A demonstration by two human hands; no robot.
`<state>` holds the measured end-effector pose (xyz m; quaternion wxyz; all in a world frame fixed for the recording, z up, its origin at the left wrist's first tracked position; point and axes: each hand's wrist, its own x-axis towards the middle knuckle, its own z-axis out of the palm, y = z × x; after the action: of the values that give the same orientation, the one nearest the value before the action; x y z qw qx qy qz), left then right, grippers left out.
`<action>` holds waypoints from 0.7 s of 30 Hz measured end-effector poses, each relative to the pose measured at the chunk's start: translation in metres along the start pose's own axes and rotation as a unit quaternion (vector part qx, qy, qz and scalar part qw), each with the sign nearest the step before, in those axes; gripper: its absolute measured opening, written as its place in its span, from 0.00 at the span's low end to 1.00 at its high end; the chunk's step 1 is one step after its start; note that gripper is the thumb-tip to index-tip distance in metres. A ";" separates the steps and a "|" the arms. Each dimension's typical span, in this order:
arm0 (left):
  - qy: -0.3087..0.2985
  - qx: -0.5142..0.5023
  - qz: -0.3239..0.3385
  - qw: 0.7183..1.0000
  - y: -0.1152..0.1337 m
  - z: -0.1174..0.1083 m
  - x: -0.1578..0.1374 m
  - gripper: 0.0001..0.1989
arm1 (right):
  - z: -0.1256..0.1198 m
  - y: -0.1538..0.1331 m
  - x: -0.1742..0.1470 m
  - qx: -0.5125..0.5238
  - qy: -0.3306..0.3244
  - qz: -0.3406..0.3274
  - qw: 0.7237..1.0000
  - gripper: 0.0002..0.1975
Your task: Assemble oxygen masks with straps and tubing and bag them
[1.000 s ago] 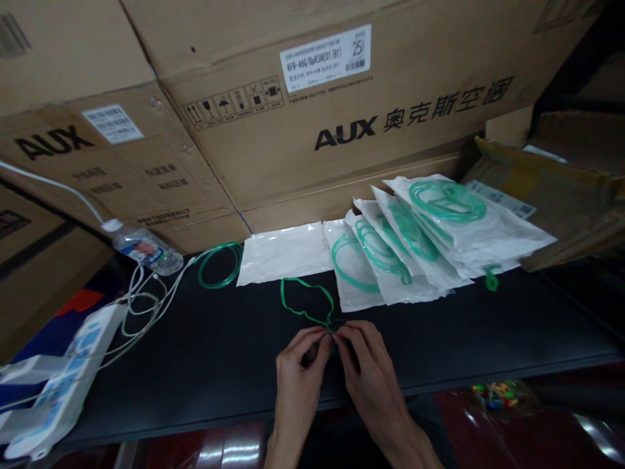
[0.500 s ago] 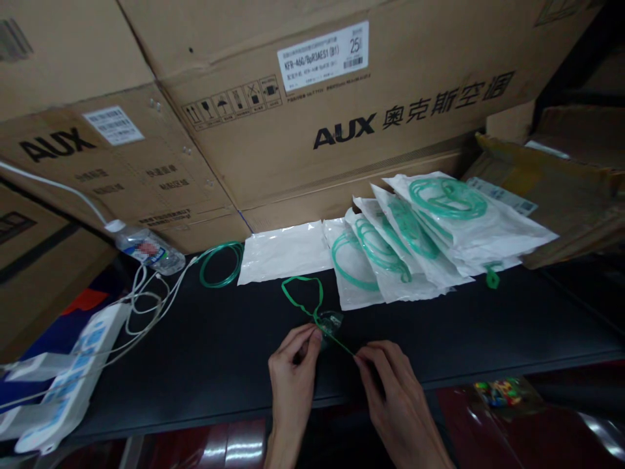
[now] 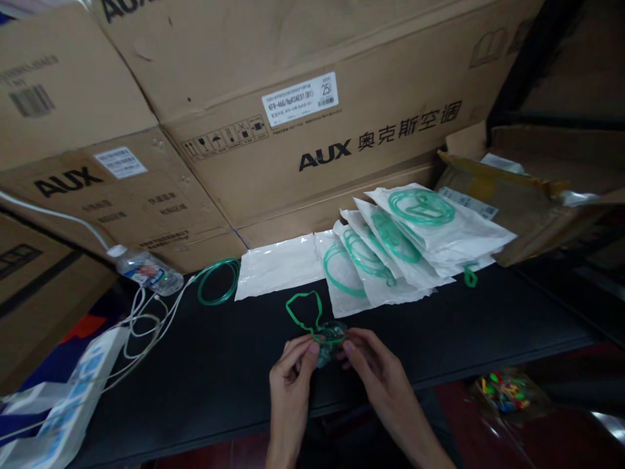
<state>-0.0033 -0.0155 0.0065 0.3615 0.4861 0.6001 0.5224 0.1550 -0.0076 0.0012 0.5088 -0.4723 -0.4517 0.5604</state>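
Observation:
A small see-through greenish plastic mask is held over the black table near its front edge. A green elastic strap rises from it in a loop and also runs across its top. My left hand pinches the mask's left side, where the strap meets it, between thumb and fingers. On the opposite side my right hand is closed at the mask's right edge, by the strap's end; its fingertips are partly hidden. Beyond the hands lies a flat white pouch, beside a coil of green tubing.
White pouches with green tubing overlap at the back right, before an opened carton. Large cardboard boxes wall the back. A water bottle, white cables and a power strip occupy the left. Colourful small items lie below right.
My right hand has moved left and up to the mask, bringing the strap's stretched end across it. My left hand keeps its pinch. The camera view has shifted slightly.

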 end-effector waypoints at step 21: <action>-0.017 0.014 0.045 0.999 -0.007 -0.009 -0.009 0.07 | 0.009 0.007 -0.007 0.041 0.007 -0.063 0.997 0.08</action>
<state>-0.0106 -0.0265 0.0003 0.3407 0.5265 0.5783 0.5218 0.1456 -0.0152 -0.0041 0.5652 -0.4253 -0.4535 0.5422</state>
